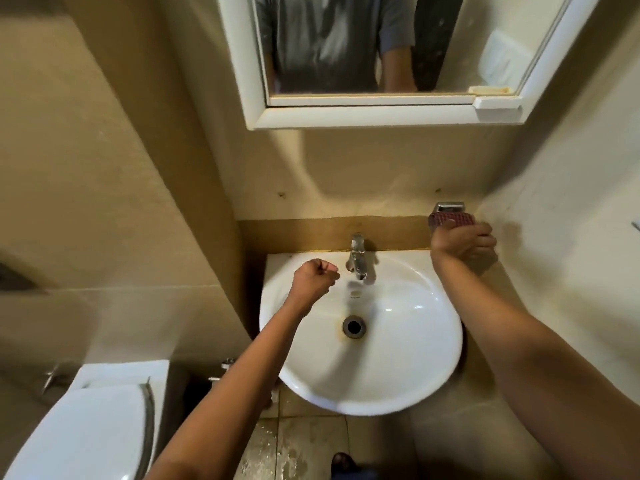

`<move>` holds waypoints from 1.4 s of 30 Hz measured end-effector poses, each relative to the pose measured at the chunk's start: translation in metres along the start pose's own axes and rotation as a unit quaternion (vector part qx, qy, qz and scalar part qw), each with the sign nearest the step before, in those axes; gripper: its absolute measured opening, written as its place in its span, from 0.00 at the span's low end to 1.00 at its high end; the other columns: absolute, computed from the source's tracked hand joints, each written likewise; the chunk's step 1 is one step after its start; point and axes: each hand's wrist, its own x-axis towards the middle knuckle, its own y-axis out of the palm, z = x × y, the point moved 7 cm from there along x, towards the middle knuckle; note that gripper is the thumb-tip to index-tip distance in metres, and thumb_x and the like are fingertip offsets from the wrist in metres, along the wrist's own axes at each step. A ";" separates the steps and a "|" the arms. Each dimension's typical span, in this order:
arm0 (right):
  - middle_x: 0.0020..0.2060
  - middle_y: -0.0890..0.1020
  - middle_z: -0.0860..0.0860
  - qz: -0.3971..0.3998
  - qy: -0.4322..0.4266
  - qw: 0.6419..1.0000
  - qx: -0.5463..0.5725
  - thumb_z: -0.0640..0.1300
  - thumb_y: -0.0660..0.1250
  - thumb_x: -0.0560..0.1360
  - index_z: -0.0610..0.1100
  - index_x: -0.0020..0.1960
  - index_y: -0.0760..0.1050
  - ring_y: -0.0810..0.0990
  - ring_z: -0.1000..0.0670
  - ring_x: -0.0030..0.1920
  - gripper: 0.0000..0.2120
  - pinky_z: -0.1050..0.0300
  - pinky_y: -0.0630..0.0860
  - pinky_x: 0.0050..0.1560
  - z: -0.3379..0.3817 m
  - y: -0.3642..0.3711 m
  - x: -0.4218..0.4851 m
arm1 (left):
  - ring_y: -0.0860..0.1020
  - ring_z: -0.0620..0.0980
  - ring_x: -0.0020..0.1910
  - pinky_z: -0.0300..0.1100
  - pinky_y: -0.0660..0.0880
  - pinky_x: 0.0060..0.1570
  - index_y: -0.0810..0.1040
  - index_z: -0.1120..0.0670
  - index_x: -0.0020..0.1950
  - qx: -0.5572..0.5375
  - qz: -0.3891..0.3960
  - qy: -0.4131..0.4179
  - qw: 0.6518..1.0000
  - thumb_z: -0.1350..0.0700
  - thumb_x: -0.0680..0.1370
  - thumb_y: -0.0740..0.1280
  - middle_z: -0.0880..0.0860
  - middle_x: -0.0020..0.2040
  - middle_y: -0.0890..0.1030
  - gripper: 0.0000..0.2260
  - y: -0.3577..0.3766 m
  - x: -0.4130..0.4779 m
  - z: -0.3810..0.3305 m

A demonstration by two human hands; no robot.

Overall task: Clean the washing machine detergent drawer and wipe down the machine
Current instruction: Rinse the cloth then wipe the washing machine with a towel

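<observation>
– Bathroom obs.: white sink (433, 358) below mirror (329, 46). Hands?
– Right hand (465, 242) grips red cloth (450, 220) at wall holder (449, 205). Left hand (313, 277) fisted over basin, holding nothing.
– Progress?
– Washing machine and drawer not in view. Judged: prep stage, all cleaning outstanding.

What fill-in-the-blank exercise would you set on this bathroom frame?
1. The left hand, curled in a fist, hovers over the ____.
2. The cloth gripped by the right hand is ____ in colour.
3. On the wall above the tap hangs a ____.
Missing words: sink; red; mirror.
</observation>
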 end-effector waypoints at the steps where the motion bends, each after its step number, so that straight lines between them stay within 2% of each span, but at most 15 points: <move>1: 0.65 0.66 0.38 0.003 -0.036 0.999 0.020 0.43 0.66 0.71 0.38 0.63 0.65 0.63 0.36 0.66 0.24 0.48 0.59 0.65 0.007 0.001 -0.015 | 0.77 0.46 0.40 0.39 0.74 0.41 0.76 0.53 0.42 -0.002 -0.006 -0.001 1.000 0.62 0.76 0.65 0.54 0.46 0.82 0.05 -0.008 -0.004 0.003; 3: 0.64 0.67 0.37 0.034 -0.112 0.992 0.054 0.38 0.66 0.69 0.38 0.60 0.67 0.65 0.36 0.64 0.20 0.49 0.60 0.65 0.017 0.007 -0.054 | 0.77 0.46 0.40 0.39 0.74 0.40 0.76 0.52 0.42 -0.009 -0.021 -0.006 1.000 0.62 0.76 0.65 0.54 0.45 0.82 0.06 -0.030 -0.014 0.014; 6: 0.59 0.69 0.37 0.092 -0.202 0.970 0.095 0.36 0.66 0.69 0.36 0.57 0.70 0.67 0.36 0.61 0.17 0.49 0.62 0.60 0.021 0.015 -0.120 | 0.77 0.46 0.39 0.39 0.74 0.40 0.76 0.52 0.41 -0.008 -0.044 -0.013 0.999 0.62 0.75 0.65 0.53 0.45 0.82 0.06 -0.066 -0.036 0.030; 9: 0.53 0.72 0.37 0.142 -0.289 0.936 0.142 0.36 0.65 0.69 0.35 0.54 0.71 0.71 0.36 0.54 0.14 0.50 0.65 0.55 0.026 0.016 -0.200 | 0.77 0.46 0.37 0.40 0.74 0.40 0.77 0.51 0.41 -0.012 -0.072 -0.009 0.997 0.62 0.75 0.66 0.52 0.42 0.81 0.06 -0.113 -0.067 0.045; 11: 0.53 0.71 0.38 0.183 -0.347 0.909 0.141 0.38 0.66 0.70 0.38 0.53 0.71 0.73 0.36 0.51 0.13 0.47 0.70 0.53 0.034 0.014 -0.251 | 0.77 0.46 0.36 0.40 0.74 0.40 0.78 0.52 0.41 -0.010 -0.093 -0.004 0.996 0.62 0.75 0.67 0.51 0.38 0.81 0.06 -0.144 -0.087 0.053; 15: 0.53 0.70 0.39 0.274 -0.532 0.791 0.129 0.38 0.65 0.70 0.38 0.53 0.72 0.71 0.39 0.55 0.13 0.47 0.71 0.57 0.065 -0.004 -0.377 | 0.77 0.49 0.39 0.40 0.73 0.40 0.78 0.51 0.40 -0.009 -0.132 -0.004 0.991 0.63 0.74 0.65 0.53 0.41 0.82 0.08 -0.223 -0.136 0.068; 19: 0.52 0.69 0.44 0.306 -0.621 0.705 0.154 0.47 0.59 0.71 0.41 0.52 0.73 0.68 0.46 0.54 0.14 0.59 0.66 0.56 0.108 -0.032 -0.490 | 0.76 0.47 0.38 0.38 0.72 0.38 0.77 0.52 0.41 -0.027 -0.188 0.013 0.982 0.63 0.75 0.64 0.52 0.41 0.82 0.07 -0.306 -0.186 0.071; 21: 0.52 0.69 0.44 0.310 -0.647 0.675 0.173 0.47 0.59 0.72 0.42 0.53 0.73 0.69 0.47 0.54 0.13 0.59 0.66 0.55 0.131 -0.045 -0.537 | 0.76 0.47 0.37 0.38 0.72 0.38 0.77 0.52 0.40 -0.040 -0.218 0.023 0.975 0.63 0.75 0.63 0.52 0.41 0.82 0.08 -0.344 -0.208 0.073; 24: 0.52 0.70 0.44 0.315 -0.661 0.645 0.219 0.43 0.63 0.71 0.41 0.53 0.73 0.69 0.46 0.54 0.12 0.53 0.69 0.58 0.170 -0.066 -0.601 | 0.76 0.45 0.36 0.37 0.73 0.36 0.76 0.52 0.41 -0.064 -0.267 0.040 0.961 0.64 0.76 0.63 0.53 0.42 0.82 0.08 -0.405 -0.240 0.075; 32: 0.55 0.69 0.41 0.305 -0.692 0.616 0.219 0.41 0.69 0.69 0.39 0.58 0.71 0.68 0.42 0.57 0.18 0.48 0.67 0.62 0.283 -0.092 -0.701 | 0.78 0.48 0.39 0.39 0.74 0.38 0.78 0.52 0.41 -0.084 -0.365 0.074 0.924 0.64 0.75 0.64 0.54 0.42 0.84 0.09 -0.518 -0.297 0.069; 36: 0.58 0.69 0.42 0.302 -0.726 0.582 0.209 0.44 0.67 0.72 0.39 0.60 0.70 0.68 0.43 0.57 0.19 0.51 0.66 0.61 0.350 -0.097 -0.745 | 0.76 0.48 0.37 0.37 0.72 0.34 0.78 0.53 0.42 -0.092 -0.401 0.082 0.908 0.65 0.77 0.63 0.53 0.40 0.82 0.08 -0.560 -0.312 0.061; 38: 0.61 0.68 0.42 0.315 -0.734 0.568 0.196 0.46 0.65 0.74 0.39 0.63 0.68 0.67 0.42 0.60 0.21 0.50 0.65 0.62 0.389 -0.095 -0.768 | 0.77 0.49 0.37 0.40 0.73 0.36 0.78 0.54 0.43 -0.087 -0.417 0.084 0.901 0.64 0.77 0.65 0.55 0.41 0.83 0.07 -0.581 -0.314 0.059; 42: 0.63 0.69 0.39 0.348 -0.729 0.566 0.165 0.48 0.60 0.78 0.38 0.63 0.69 0.65 0.39 0.65 0.18 0.46 0.63 0.65 0.470 -0.089 -0.804 | 0.80 0.50 0.40 0.43 0.75 0.42 0.79 0.54 0.44 -0.073 -0.446 0.086 0.888 0.64 0.77 0.66 0.54 0.43 0.85 0.06 -0.623 -0.311 0.052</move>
